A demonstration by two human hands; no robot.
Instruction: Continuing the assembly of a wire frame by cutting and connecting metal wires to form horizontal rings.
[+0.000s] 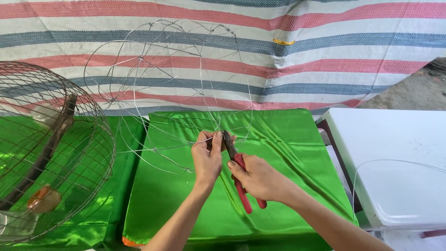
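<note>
A thin wire frame [172, 83], shaped like a half-built round cage, stands tilted on a green satin-covered table [278, 158]. My left hand [207, 155] pinches one of the frame's lower wires between thumb and fingers. My right hand [260, 179] grips red-handled pliers [239, 179], their dark jaws pointing up and meeting the wire right beside my left fingers. Both hands work over the middle of the green cloth.
A finished domed wire cage [51, 153] with a wooden perch and small cups lies on its side at left. A white plastic table [395, 158] stands at right with a loose wire [395, 161] curved over it. A striped tarp [302, 51] hangs behind.
</note>
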